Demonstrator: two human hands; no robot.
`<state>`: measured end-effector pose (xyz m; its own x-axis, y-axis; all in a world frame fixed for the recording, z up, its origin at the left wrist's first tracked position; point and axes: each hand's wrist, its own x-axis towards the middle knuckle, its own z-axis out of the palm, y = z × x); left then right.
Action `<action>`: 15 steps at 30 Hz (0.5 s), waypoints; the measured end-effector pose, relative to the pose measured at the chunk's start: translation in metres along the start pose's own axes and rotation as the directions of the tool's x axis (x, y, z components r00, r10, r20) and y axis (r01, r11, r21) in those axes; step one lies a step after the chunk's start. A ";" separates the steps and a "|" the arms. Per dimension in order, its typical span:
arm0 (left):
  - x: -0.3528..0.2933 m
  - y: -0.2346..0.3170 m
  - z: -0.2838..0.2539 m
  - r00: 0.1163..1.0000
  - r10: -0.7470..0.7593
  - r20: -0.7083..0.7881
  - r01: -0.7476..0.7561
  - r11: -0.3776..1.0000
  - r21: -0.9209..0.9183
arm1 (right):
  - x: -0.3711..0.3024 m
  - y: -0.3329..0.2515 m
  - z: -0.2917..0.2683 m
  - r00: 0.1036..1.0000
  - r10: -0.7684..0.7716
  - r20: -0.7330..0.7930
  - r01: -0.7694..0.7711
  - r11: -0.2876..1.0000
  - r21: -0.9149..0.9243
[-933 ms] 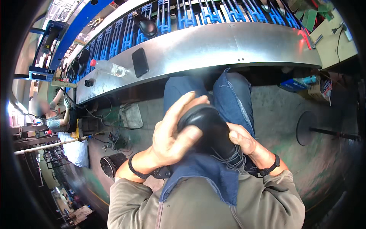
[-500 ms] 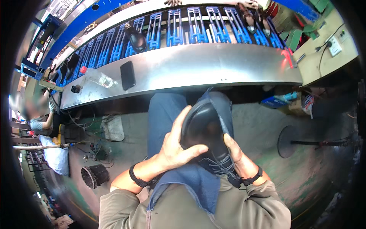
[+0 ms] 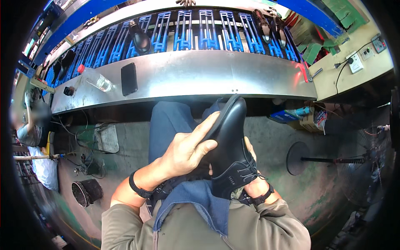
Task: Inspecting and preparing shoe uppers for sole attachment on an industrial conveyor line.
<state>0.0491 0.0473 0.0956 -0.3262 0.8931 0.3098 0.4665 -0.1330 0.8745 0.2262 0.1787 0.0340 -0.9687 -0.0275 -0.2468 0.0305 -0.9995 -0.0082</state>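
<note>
A black leather lace-up shoe [image 3: 230, 137] is held over my lap, toe pointing away from me and tilted so that its side and sole edge show. My left hand [image 3: 187, 152] grips its left side, fingers along the sole edge and thumb by the upper. Around the right side, near the laces and heel, wraps my right hand [image 3: 255, 185]; the shoe hides most of its fingers. A blue cloth [image 3: 200, 198] lies on my lap below the shoe.
Ahead runs a steel ledge [image 3: 183, 75] with a phone [image 3: 129, 79], a plastic bottle [image 3: 98, 79] and blue conveyor racks [image 3: 183, 33] behind. Another shoe [image 3: 141, 38] rests on the racks. A black bucket [image 3: 86, 193] stands left, a round-based stand [image 3: 297, 158] right. A person [image 3: 35, 129] is far left.
The shoe has rolled, its top turning to the right, so its side and sole edge now face up. My left hand stays along the sole edge. The view has shifted slightly right.
</note>
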 end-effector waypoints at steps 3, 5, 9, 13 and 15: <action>-0.002 0.004 -0.001 1.000 0.012 -0.014 -0.011 0.998 0.056 | 0.003 0.000 0.003 0.999 -0.026 -0.042 0.023 0.998 -0.060; -0.004 0.006 -0.004 0.999 0.028 -0.020 -0.027 0.995 0.093 | 0.006 0.003 0.008 0.996 -0.063 -0.056 0.057 0.993 -0.108; -0.012 0.010 -0.011 1.000 -0.031 0.002 0.031 0.994 0.101 | 0.011 0.008 0.014 0.993 -0.116 -0.023 0.114 0.991 -0.073; -0.011 0.032 -0.016 0.964 -0.264 -0.010 0.263 0.963 -0.063 | 0.020 0.010 0.024 0.980 -0.199 -0.015 0.183 0.922 -0.341; -0.009 0.000 0.004 0.901 -0.354 -0.250 0.250 0.896 -0.367 | 0.028 0.011 0.029 0.944 -0.330 -0.020 0.187 0.581 -0.792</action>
<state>0.0557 0.0415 0.0917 -0.6645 0.7446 0.0628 0.0349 -0.0530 0.9980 0.1924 0.1665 0.0549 -0.9195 0.3041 -0.2493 0.0322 -0.5736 -0.8185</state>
